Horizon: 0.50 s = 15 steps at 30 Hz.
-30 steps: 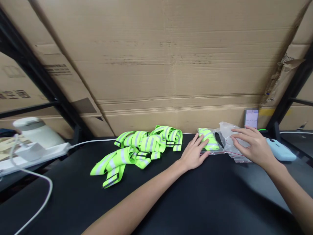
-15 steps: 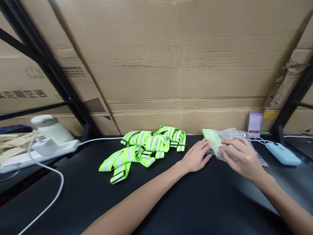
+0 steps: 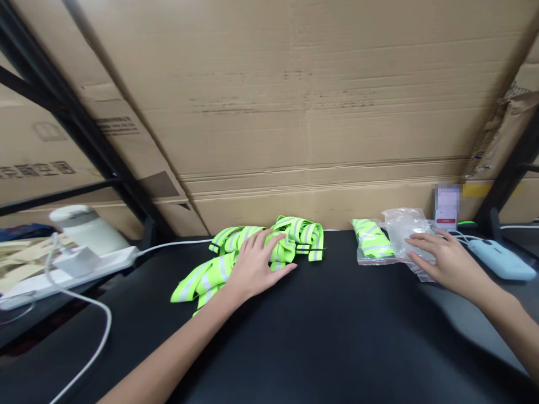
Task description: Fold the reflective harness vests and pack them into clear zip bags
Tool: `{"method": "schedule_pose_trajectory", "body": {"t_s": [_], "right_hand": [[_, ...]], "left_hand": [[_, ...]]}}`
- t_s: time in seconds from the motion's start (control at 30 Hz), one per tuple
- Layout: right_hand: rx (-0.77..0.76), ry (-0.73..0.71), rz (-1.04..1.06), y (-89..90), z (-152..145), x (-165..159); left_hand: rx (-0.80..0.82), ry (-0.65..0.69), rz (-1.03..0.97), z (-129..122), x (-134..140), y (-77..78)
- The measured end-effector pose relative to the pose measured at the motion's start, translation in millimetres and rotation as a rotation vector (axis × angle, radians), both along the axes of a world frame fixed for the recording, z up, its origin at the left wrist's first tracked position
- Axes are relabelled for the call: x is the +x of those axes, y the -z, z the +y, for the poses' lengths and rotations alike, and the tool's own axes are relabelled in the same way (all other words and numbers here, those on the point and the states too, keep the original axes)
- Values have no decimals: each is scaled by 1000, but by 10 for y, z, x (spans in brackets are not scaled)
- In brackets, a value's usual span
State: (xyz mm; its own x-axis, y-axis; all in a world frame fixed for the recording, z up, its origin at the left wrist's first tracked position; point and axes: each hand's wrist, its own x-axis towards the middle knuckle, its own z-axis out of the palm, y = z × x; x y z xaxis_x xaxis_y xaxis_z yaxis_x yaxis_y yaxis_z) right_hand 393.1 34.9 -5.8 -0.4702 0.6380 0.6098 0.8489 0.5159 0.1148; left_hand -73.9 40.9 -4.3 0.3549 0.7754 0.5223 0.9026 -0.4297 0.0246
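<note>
In the head view, a black worktop (image 3: 320, 325) is shown, backed along its far edge by cardboard (image 3: 295, 140) and flanked at the far left corner by a black frame post (image 3: 130, 202). Several yellow-green reflective bands (image 3: 223, 268), striped with silver, are heaped near the far edge, left of its middle. The heap is partly covered by the left hand (image 3: 254, 268), whose fingers are spread and whose thumb is held well away from them; whether any band is pressed by the fingertips cannot be told.

Nearer the far right corner, a folded band (image 3: 373, 240) is enclosed in a clear bag (image 3: 365, 260), laid flat close to the far edge and well apart from the heap. Beside it, overlapping its right side, translucent bags (image 3: 404, 224) are bunched. Over these the right hand (image 3: 455, 262) is placed, palm down, its fingers extended and a gap left between them and the thumb; firm contact cannot be made out.

At the far right corner, a phone (image 3: 446, 207) is propped upright, and a light-blue device (image 3: 501, 259) is set down just right of the right hand. Beyond the left edge, a power strip (image 3: 113, 265) with a white plug (image 3: 78, 261) is seen before a pale bottle (image 3: 95, 230).
</note>
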Motion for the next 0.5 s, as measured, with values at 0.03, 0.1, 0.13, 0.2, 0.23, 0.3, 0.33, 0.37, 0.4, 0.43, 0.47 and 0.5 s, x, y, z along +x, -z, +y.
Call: {"method": "schedule_pose_trajectory", "body": {"t_s": [0.03,0.1,0.13,0.2,0.23,0.3,0.33,0.37,0.4,0.43,0.47,0.5], "right_hand": [[19,1,16,-19,-18,-37],[75,-32,58,-97,-77,-164],[103,-65,77,-140,-113,-261],[115,-157,86,-191,-179,-529],[90,-216,71,-190,-203,-697],[-12,-328,24,-128,-220,-1076],[-57,-363,17,-73,-209,-1272],[-97,-386,18,-10,-185,-1460],[-150,-389,17,55,-151,-1632],[-193,-385,26,116,-110,-1781],[-235,-370,52,168,-67,-1900],[-277,-350,76,206,-28,-1985]], "left_hand": [[-47,-25,-5,38,-51,4],[-129,14,-21,116,-119,18],[-154,57,-33,151,-139,27],[-174,123,-71,201,-162,42],[-174,138,-95,213,-166,48],[-174,151,-132,211,-165,56],[-175,161,-147,201,-164,57],[-176,175,-158,187,-165,57],[-178,193,-164,174,-171,55],[-177,208,-168,164,-183,54],[-169,216,-170,159,-202,51],[-156,217,-172,161,-229,49]]}}
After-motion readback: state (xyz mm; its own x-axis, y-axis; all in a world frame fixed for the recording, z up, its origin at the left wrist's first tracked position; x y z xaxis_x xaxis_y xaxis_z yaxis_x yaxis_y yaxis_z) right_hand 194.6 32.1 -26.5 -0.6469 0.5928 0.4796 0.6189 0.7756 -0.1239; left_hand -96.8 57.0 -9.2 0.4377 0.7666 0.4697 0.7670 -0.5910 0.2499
